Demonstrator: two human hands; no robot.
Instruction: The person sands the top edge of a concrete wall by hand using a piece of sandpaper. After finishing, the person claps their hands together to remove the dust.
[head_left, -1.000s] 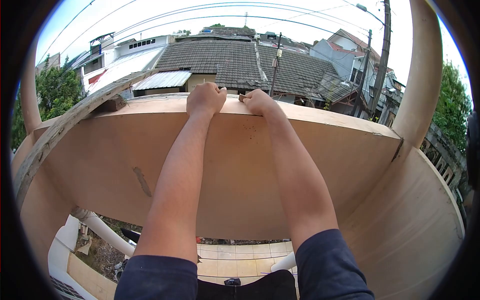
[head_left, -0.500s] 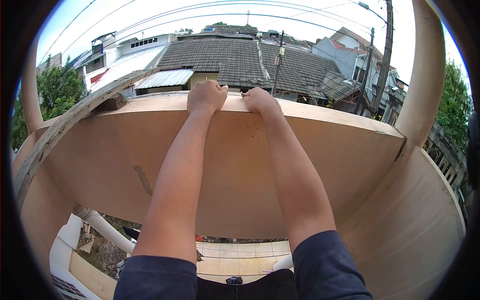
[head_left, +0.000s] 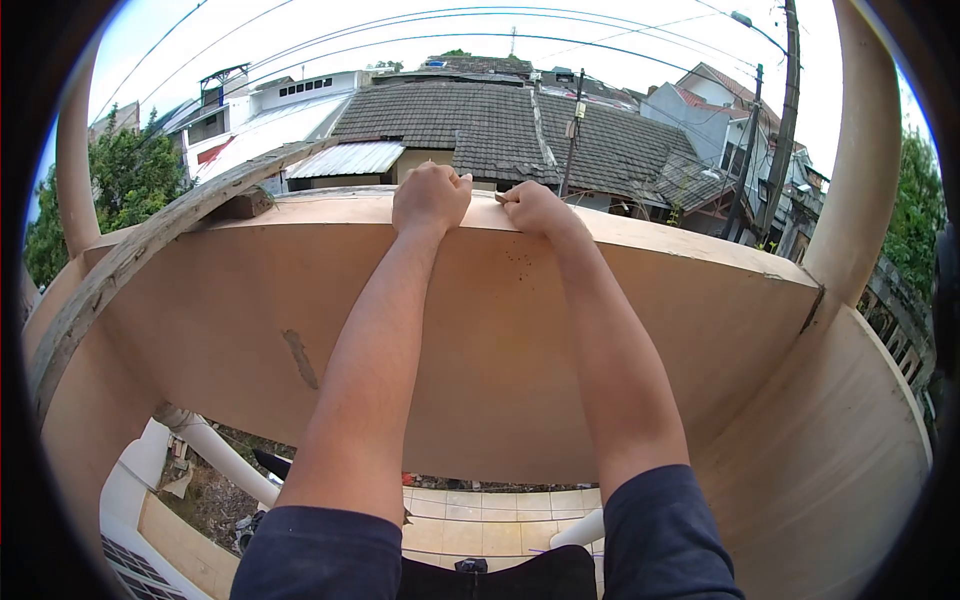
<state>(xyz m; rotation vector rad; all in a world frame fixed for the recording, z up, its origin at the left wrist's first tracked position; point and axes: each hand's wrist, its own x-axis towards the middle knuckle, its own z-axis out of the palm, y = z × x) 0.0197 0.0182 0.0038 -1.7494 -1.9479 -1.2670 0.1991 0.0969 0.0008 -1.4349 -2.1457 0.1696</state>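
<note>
Both my arms reach forward to the top of a peach-coloured wall (head_left: 490, 370). My left hand (head_left: 432, 200) is closed in a fist over the ledge, thumb side toward the right hand; what it grips, if anything, is hidden. A short distance to its right, my right hand (head_left: 543, 212) rests at the ledge, fingers curled and pinched together. A small greyish-brown bit (head_left: 501, 197) shows at its fingertips, too small to name. Dark specks (head_left: 517, 264) mark the wall face just below the right hand.
A weathered wooden plank (head_left: 150, 238) slants along the left, beside a brown block (head_left: 245, 205) on the ledge. Round columns (head_left: 855, 160) stand at both sides. Beyond are tiled roofs (head_left: 620, 140), poles and overhead wires. Far below the wall lies a tiled floor (head_left: 480, 510).
The whole view has shifted slightly, so wall, roofs and hands appear a little farther right. Both hands stay closed at the ledge, about the same distance apart.
</note>
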